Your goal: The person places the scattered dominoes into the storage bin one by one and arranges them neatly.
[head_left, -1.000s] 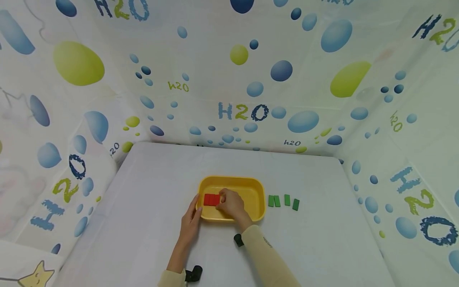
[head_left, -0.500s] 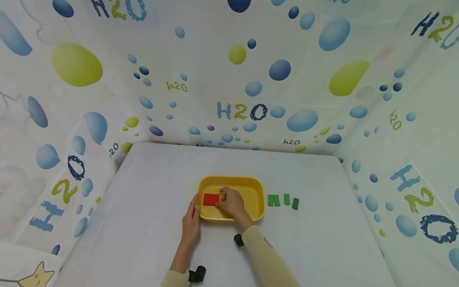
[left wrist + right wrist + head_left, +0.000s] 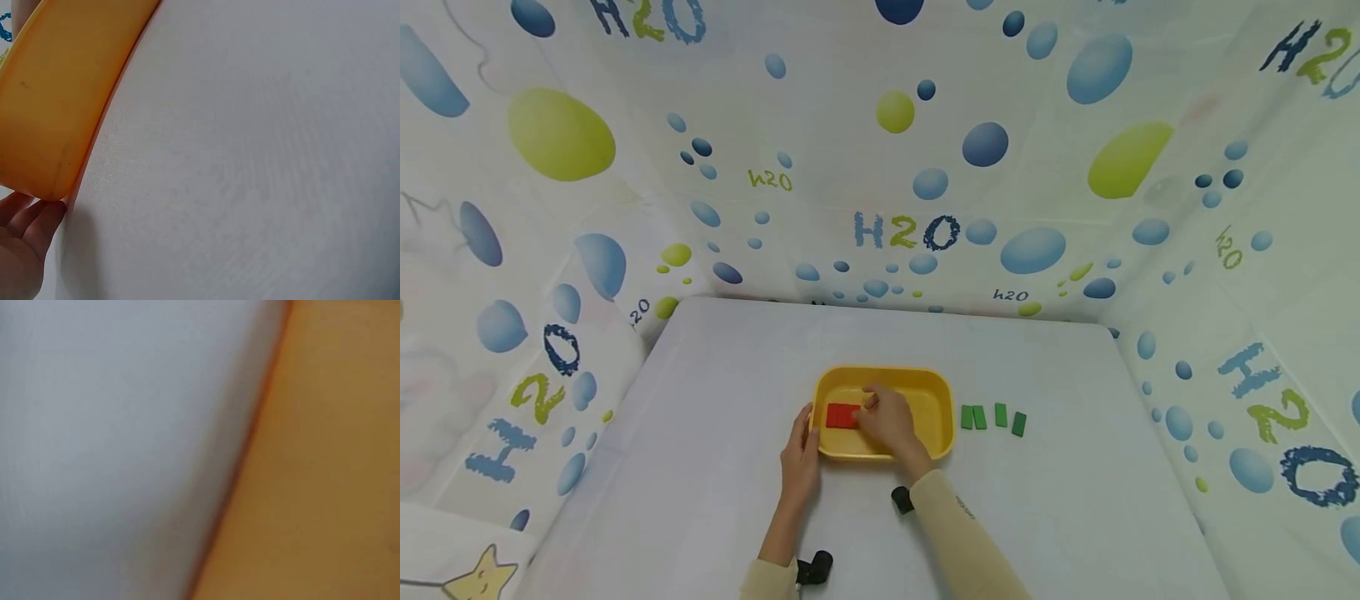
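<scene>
A yellow tray [image 3: 936, 417] rests on the table, its long side across the head view. Flat red tiles [image 3: 842, 416] lie edge to edge in its left part. My left hand [image 3: 800, 462] is at the tray's left end, with nearly straight fingers [image 3: 40, 225] touching the outer wall near a corner in the left wrist view. My right hand [image 3: 889, 425] is inside the tray with bent fingers, by the right edge of the red tiles. Whether it pinches a tile is hidden. The right wrist view shows only blurred tray wall and table.
Several green tiles [image 3: 980, 417] lie on the white table [image 3: 1075, 500] to the right of the tray. Behind and at both sides hang white sheets printed with bubbles and "H2O" [image 3: 907, 233]. Black wrist cameras [image 3: 817, 567] sit at both wrists.
My right hand has shifted slightly up and to the right, away from the red tiles. The left hand stays at the tray's left end; tiles and tray look unmoved.
</scene>
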`<move>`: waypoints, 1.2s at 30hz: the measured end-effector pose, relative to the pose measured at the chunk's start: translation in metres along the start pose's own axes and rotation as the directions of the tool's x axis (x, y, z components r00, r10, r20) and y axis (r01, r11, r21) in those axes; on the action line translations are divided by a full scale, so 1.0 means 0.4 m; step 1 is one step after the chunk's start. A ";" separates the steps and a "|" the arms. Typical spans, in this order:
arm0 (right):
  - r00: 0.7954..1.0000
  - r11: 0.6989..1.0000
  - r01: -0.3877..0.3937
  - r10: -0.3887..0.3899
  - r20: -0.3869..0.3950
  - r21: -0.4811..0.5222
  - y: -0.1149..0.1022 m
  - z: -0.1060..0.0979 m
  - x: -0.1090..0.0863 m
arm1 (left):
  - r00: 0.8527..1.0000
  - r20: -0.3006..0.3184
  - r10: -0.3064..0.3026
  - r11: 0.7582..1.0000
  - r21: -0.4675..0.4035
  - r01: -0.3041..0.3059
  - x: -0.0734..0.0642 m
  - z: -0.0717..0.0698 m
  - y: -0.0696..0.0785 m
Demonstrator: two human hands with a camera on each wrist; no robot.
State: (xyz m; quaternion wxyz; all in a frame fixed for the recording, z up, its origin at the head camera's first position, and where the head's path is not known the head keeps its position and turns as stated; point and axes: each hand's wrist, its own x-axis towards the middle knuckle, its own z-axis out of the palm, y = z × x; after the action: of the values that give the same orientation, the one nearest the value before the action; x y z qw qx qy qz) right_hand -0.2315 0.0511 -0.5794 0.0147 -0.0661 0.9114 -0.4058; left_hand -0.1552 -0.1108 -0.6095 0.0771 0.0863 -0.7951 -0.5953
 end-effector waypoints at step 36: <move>0.960 0.981 -0.191 0.193 -0.202 0.028 0.295 -0.512 -0.146 | 1.000 -0.012 0.020 1.000 0.008 -0.020 -0.003 0.001 0.006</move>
State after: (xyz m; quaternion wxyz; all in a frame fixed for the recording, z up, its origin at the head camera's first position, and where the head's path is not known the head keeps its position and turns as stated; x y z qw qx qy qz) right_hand -0.2030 0.2881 -0.5313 -0.0391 0.0645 0.9085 -0.4109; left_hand -0.1540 -0.1096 -0.6075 0.0873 0.0821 -0.7977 -0.5910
